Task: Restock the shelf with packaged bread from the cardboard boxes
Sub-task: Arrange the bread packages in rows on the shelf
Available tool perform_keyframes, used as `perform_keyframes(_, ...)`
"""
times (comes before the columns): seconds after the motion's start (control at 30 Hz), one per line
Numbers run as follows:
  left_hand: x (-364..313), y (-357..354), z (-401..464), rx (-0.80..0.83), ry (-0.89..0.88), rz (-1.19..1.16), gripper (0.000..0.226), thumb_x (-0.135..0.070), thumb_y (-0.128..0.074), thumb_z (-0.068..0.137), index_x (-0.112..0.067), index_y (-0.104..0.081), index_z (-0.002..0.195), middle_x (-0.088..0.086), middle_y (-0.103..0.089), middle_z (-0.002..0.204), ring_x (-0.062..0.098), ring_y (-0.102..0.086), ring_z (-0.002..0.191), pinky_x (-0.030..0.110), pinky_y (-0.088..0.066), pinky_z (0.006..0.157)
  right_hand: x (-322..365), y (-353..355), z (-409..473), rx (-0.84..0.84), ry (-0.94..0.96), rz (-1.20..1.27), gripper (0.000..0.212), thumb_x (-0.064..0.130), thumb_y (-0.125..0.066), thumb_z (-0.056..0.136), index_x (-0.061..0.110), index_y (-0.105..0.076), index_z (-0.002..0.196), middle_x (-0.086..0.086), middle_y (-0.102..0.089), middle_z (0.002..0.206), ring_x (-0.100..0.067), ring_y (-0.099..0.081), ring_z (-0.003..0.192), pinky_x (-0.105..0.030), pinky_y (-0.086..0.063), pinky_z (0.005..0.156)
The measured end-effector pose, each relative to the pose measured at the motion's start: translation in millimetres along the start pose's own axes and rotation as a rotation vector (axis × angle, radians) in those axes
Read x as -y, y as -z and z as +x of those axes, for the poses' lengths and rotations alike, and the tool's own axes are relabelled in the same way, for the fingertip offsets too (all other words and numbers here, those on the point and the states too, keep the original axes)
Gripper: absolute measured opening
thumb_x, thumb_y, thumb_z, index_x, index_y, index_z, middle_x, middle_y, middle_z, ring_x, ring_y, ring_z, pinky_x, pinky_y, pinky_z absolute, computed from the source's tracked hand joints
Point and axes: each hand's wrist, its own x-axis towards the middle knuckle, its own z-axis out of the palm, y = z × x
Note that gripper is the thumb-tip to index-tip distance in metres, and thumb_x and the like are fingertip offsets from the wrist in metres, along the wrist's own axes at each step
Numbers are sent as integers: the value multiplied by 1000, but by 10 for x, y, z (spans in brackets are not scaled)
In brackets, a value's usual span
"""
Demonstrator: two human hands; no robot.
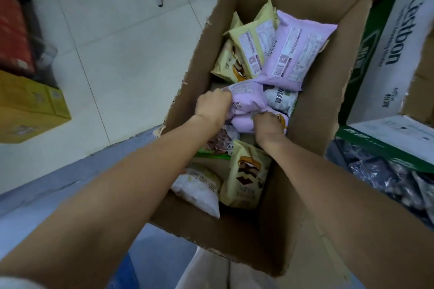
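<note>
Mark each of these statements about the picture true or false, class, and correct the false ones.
1. Both hands grip a purple packet. True: left hand, right hand.
2. The brown box is empty. False: it holds packets in several colours.
3. Another purple packet lies at the far end of the box. True.
4. The white box sits left of the brown box. False: it is on the right.

White tiled floor (112, 58), open cardboard box (312, 110) of bread packets, yellow carton (30, 110) at left
</note>
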Motion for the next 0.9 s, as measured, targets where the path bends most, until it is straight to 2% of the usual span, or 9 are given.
perform_keyframes(0.13, 23, 207, -226, -50, 171, -139, 27, -11, -51, 93, -3, -54, 118, 22, -57, 121, 42, -55, 113, 41, -46, 86, -114, 233, -27, 18, -111, 255, 31, 7, -54, 91, -2, -56, 120, -21, -59, 126, -35, -55, 119, -40, -47, 96)
perform_keyframes(0.27, 63, 391, -367, -136, 312, -340, 23, -18, -51, 95, -2, -57, 110, 23, -60, 118, 43, -56, 111, 42, -45, 86, -183, 355, -141, 83, -333, 967, 43, 18, -69, 81, -1, -57, 118, -20, -61, 120, -33, -61, 110, -45, -51, 94)
perform_keyframes(0.4, -52, 731, -669, -149, 277, -584, 37, -32, -61, 89, 4, -58, 90, 27, -63, 104, 43, -58, 100, 40, -44, 76, -260, 602, -625, -22, -205, 1362, 20, 11, -69, 80, -2, -62, 95, -13, -59, 82, -22, -55, 83, -39, -49, 76)
perform_keyframes(0.53, -219, 1126, -1052, -181, 191, -712, 42, -28, -61, 89, -14, -35, 59, 14, -53, 68, 34, -51, 75, 34, -35, 63, -476, 1041, -1264, -156, 0, 1417, 36, 15, -67, 79, -19, -56, 79, -9, -47, 76, -17, -41, 77, -32, -33, 69)
perform_keyframes(0.63, -377, 1462, -1358, -184, 29, -927, 25, -26, -64, 87, -8, -53, 74, 7, -50, 68, 19, -48, 72, 31, -39, 64, -622, 1484, -1749, -254, 139, 1437, 24, 11, -67, 84, -12, -63, 81, -10, -53, 74, -11, -45, 70, -26, -38, 63)
perform_keyframes(0.7, -508, 1701, -1573, -187, -62, -1067, 11, -17, -60, 92, -8, -61, 97, 3, -60, 75, 15, -56, 75, 35, -51, 69, -724, 1740, -2035, -358, 185, 1429, 34, 30, -66, 84, -3, -60, 77, -9, -54, 70, -9, -46, 63, -27, -38, 59)
perform_keyframes(0.8, -773, 2018, -1835, -153, -199, -1179, 8, -13, -54, 95, -15, -59, 101, -11, -66, 66, 4, -61, 61, 25, -55, 60, -898, 2032, -2392, -432, 182, 1612, 68, 68, -49, 76, 12, -61, 112, -4, -65, 116, -17, -60, 108, -36, -45, 95)
perform_keyframes(0.83, -878, 2116, -1897, -130, -233, -1181, 6, -15, -54, 95, -17, -59, 98, -9, -66, 71, 7, -60, 62, 25, -55, 60, -983, 2108, -2516, -460, 176, 1663, 61, 67, -44, 81, 17, -57, 113, -3, -62, 120, -17, -58, 111, -35, -43, 99)
perform_keyframes(0.9, -1122, 2325, -2031, -101, -315, -1152, 6, -16, -54, 95, -19, -59, 96, -3, -63, 79, 11, -58, 67, 23, -55, 57, -1180, 2267, -2815, -590, 174, 1661, 25, 46, -42, 96, 21, -48, 95, 0, -56, 96, -10, -55, 87, -25, -44, 80)
